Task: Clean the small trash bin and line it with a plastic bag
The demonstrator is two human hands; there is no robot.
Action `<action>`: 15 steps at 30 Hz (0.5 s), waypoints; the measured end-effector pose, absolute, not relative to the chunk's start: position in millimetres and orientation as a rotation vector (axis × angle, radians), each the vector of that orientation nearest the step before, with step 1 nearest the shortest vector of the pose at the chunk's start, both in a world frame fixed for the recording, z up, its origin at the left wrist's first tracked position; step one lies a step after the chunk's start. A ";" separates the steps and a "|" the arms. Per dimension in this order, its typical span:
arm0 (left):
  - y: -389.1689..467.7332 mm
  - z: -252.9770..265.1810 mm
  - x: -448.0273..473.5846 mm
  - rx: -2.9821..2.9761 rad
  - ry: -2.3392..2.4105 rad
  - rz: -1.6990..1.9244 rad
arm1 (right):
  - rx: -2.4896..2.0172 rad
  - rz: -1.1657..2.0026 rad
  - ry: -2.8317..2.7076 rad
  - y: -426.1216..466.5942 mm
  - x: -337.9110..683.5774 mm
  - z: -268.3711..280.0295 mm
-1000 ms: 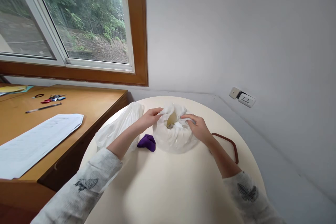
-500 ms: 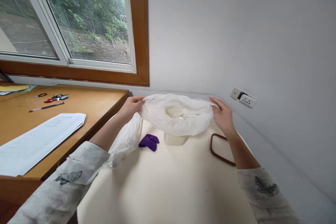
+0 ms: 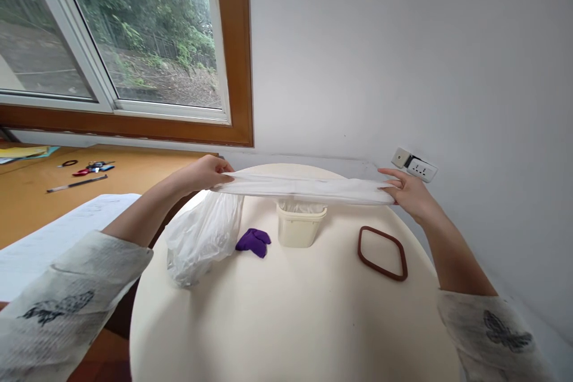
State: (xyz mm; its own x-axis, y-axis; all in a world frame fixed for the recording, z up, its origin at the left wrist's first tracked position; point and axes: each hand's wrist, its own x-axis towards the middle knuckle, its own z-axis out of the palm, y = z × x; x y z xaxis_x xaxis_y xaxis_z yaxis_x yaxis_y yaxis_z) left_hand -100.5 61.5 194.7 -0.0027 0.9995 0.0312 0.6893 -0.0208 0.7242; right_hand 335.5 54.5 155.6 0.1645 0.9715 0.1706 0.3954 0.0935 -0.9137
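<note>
A white plastic bag is pulled taut into a flat band between my two hands, above a small cream bin. Its left end is pinched in my left hand. The right end is gripped by my right hand, whose index finger sticks out. Beneath the band, thin plastic shows inside the bin's mouth; whether it belongs to the same bag I cannot tell. A brown rounded frame lies right of the bin, and a purple cloth lies to its left.
Another crumpled white plastic bag stands at the round table's left side. A wooden desk adjoins on the left, with papers, a pen and keys. A wall with a socket rises behind.
My hands have moved apart, stretching the bag's round, open mouth into a narrow flat band. More of the bin and the whole brown frame now show.
</note>
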 end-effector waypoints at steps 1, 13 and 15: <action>61.6 198.1 -100.9 1.769 1.759 0.773 | -1.487 0.742 -1.397 53.6 336.2 158.9; 77.8 212.2 -110.5 1.538 1.667 1.123 | -1.357 0.403 -1.145 78.7 341.9 171.4; 76.0 210.7 -111.2 1.481 1.530 1.115 | -1.241 0.764 -1.066 79.2 339.3 173.0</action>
State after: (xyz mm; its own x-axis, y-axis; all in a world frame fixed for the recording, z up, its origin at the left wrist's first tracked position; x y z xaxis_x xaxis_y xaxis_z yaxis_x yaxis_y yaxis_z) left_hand -111.2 76.0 210.7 -0.0789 0.9945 0.0691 0.3703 -0.0352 0.9283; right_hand 339.3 79.2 173.0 0.3501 0.9115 0.2160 0.0884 0.1975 -0.9763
